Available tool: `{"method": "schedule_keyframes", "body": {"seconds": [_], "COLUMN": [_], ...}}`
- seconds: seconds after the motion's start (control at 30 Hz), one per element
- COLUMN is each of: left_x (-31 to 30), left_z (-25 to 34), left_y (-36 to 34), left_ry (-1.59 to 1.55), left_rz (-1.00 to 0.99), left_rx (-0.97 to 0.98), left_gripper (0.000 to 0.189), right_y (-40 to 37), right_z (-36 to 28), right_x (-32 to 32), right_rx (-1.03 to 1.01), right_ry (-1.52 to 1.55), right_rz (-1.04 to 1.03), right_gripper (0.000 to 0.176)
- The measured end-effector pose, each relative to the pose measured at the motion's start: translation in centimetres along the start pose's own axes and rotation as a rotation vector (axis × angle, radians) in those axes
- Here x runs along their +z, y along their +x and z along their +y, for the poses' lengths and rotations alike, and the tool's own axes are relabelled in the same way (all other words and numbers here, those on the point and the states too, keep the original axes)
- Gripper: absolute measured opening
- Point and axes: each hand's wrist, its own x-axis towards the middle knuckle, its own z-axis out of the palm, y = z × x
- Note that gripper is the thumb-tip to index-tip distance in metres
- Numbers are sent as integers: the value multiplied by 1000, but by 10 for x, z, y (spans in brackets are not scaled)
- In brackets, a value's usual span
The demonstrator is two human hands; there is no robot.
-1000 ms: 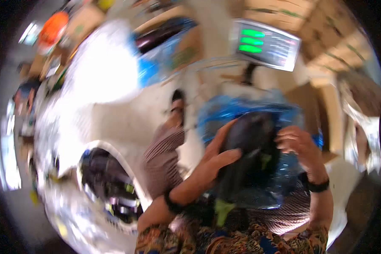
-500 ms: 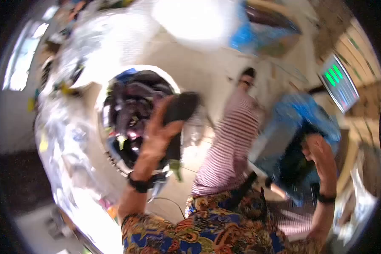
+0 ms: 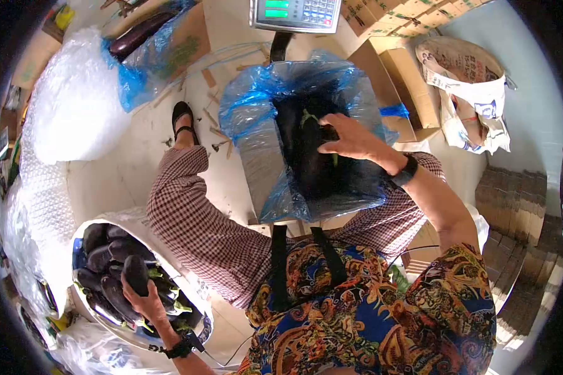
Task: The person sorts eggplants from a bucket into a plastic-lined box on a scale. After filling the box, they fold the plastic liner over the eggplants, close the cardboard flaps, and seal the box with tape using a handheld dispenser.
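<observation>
My left hand (image 3: pixel 145 301) is down at the lower left, closed around a dark eggplant (image 3: pixel 136 273) over a round basin (image 3: pixel 89 306) filled with several eggplants. My right hand (image 3: pixel 355 139) reaches into a box lined with a blue plastic bag (image 3: pixel 256 100) in front of me. Its fingers rest on dark eggplants (image 3: pixel 309 150) packed inside the bag, pressing on them rather than clearly gripping one.
A digital scale (image 3: pixel 296 12) stands beyond the box. Another blue-lined box with eggplants (image 3: pixel 150 37) sits at the upper left beside a white plastic heap (image 3: pixel 69 106). Cardboard boxes (image 3: pixel 394 69) and a paper sack (image 3: pixel 466 94) are to the right. My leg (image 3: pixel 194 212) stretches between basin and box.
The view has swung back to look down. My left hand dropped from holding an eggplant up in the air to the basin. My right hand stays in the blue bag.
</observation>
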Motion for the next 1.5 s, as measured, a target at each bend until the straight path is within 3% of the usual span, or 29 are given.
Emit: {"method": "schedule_keyframes", "body": {"seconds": [0.1, 0.13, 0.2, 0.27, 0.3, 0.37, 0.5, 0.57, 0.67, 0.7, 0.77, 0.83, 0.9, 0.93, 1.0, 1.1, 1.13, 1.2, 1.23, 1.27, 1.3, 1.33, 1.4, 1.43, 1.5], "left_x": [14, 21, 23, 27, 28, 32, 3, 6, 13, 15, 14, 4, -2, -4, -3, -3, -2, -4, -7, -10, -13, -16, -21, -47, -90], "left_z": [6, 3, 28, 15, 9, -6, 18, 23, 16, 9, 6, 7, 14, 15, 10, 4, 2, -2, -3, -3, 1, -5, -20, 0, 51], "left_y": [1, -3, -9, -12, -13, -16, -17, -29, -40, -44, -51, -58, -70, -74, -82, -92, -95, -97, -95, -91, -85, -81, -70, -58, -48], "left_ry": [120, 144, -31, 32, 75, 136, 186, 183, 125, 108, 93, 70, 81, 94, 107, 63, 0, -61, -100, -142, -238, -241, -755, -1121, -925], "left_rz": [-65, -57, -89, -34, 20, 159, 45, -5, 15, 34, 54, -40, -55, -73, -85, -122, -32, 62, 113, 166, 189, 192, 203, 134, -6], "left_rx": [280, 255, -28, 3, 20, 185, 107, 73, 7, 6, -8, -72, -88, -88, -88, -111, -88, -67, -131, -194, -318, -318, -609, -501, -164], "left_gripper": [71, 72, 74, 75, 76, 77, 79, 81, 81, 83, 85, 86, 85, 85, 87, 78, 71, 64, 56, 50, 50, 50, 52, 61, 75], "right_y": [18, 24, 29, 19, 7, -1, 17, 22, 44, 41, 24, 5, -7, -19, -20, -16, -17, -14, -13, -9, -3, 1, -7, 1, 17], "right_z": [-5, -5, -8, -23, -29, -31, -10, -15, 69, 52, 19, -31, -42, -47, -61, -17, -19, -87, -113, -132, -146, -167, -274, -293, -319], "right_x": [18, 27, 39, 47, 40, 43, 65, 70, 108, 99, 66, 18, -20, -34, -60, -95, -103, -108, -101, -91, -77, -66, -47, -33, 5], "right_rx": [62, 117, 222, 418, 212, 341, 281, 375, 166, 144, 365, 422, 361, 192, 205, 146, 143, 87, 122, 117, 68, 20, -46, -104, -264], "right_ry": [33, 22, 28, 5, 133, 217, 193, 224, 323, 314, 666, 866, 897, 807, 1031, 939, 936, 1461, 1409, 1405, 1369, 1329, 1105, 1052, 902], "right_rz": [-31, 8, 70, 79, 135, 18, 121, 126, 126, 120, 130, 105, 108, 115, 196, 183, 181, 97, 237, 232, 114, -1, -121, -209, -341], "right_gripper": [70, 70, 70, 69, 67, 66, 85, 88, 86, 86, 84, 75, 53, 50, 58, 57, 57, 44, 49, 49, 49, 48, 50, 53, 56]}}
